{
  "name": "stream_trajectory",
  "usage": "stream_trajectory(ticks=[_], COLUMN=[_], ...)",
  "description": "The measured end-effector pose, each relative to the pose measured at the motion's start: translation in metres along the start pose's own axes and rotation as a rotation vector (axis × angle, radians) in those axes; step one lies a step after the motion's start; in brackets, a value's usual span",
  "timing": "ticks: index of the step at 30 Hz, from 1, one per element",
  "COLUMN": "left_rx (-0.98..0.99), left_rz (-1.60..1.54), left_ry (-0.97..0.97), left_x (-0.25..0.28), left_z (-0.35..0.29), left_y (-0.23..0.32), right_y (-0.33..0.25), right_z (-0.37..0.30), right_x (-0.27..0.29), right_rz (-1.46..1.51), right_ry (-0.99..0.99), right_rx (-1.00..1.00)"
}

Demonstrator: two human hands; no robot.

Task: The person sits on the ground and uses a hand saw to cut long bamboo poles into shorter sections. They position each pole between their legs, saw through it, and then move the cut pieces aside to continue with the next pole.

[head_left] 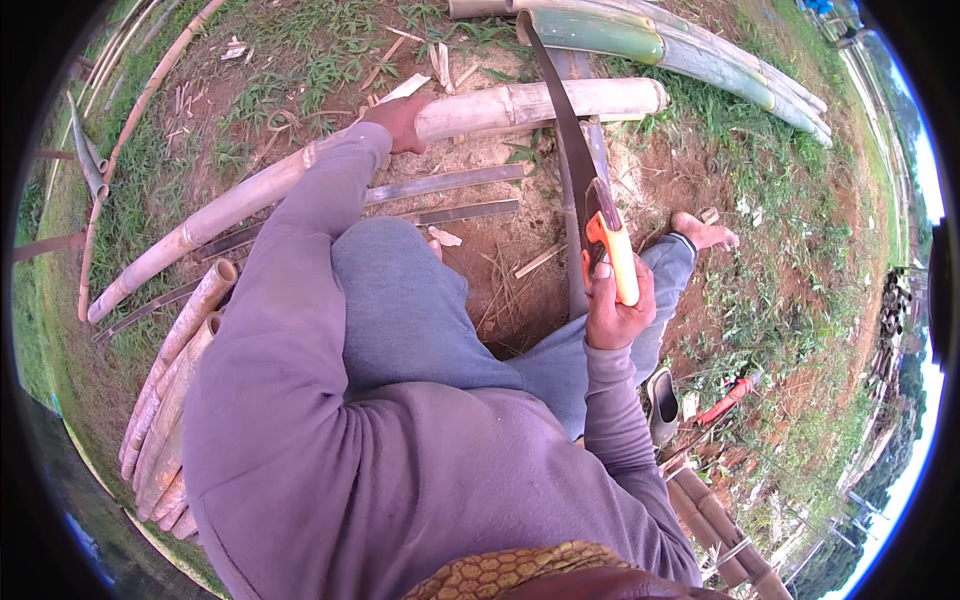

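Note:
A long pale bamboo pole (490, 112) runs from the far middle down to the left. My left hand (400, 122) grips it from above, fingers wrapped round it. In my right hand (618, 318) is a hand saw with an orange handle (620, 262), its fingers closed about the grip. The dark saw blade (566, 110) points away from me and crosses over the pole near its right end. I cannot tell whether its teeth touch the bamboo. Beneath the pole lies a greyish support piece (577, 190), with sawdust on the ground around it.
Split bamboo strips (450, 185) lie between the pole and my knee. Large green bamboo poles (640, 45) lie at the far right, and a stack of bamboo (175, 400) at my left. A shoe (662, 405) and a red-handled tool (725, 400) lie at right, near my bare foot (703, 230).

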State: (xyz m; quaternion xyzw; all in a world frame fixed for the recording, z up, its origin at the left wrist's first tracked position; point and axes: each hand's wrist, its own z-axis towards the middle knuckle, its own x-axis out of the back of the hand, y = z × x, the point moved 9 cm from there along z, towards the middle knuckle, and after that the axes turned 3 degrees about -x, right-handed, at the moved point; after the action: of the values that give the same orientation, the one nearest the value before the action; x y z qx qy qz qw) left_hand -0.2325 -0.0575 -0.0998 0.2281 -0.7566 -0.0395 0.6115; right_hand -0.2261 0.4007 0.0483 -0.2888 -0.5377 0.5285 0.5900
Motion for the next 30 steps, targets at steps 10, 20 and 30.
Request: stream_trajectory(ticks=[10, 20, 30], left_rx=[0.101, 0.076, 0.075], left_rz=[0.149, 0.068, 0.062], left_ry=[0.062, -0.037, -0.016], left_x=[0.003, 0.006, 0.008], left_z=[-0.027, -0.021, -0.024], left_y=[0.002, 0.002, 0.002], right_y=[0.002, -0.001, 0.022], right_z=[0.016, 0.017, 0.014], right_x=[-0.042, -0.052, -0.053], right_rz=[-0.073, -0.07, -0.01], right_ry=[-0.029, -0.025, -0.092], right_rx=[0.163, 0.137, 0.066])
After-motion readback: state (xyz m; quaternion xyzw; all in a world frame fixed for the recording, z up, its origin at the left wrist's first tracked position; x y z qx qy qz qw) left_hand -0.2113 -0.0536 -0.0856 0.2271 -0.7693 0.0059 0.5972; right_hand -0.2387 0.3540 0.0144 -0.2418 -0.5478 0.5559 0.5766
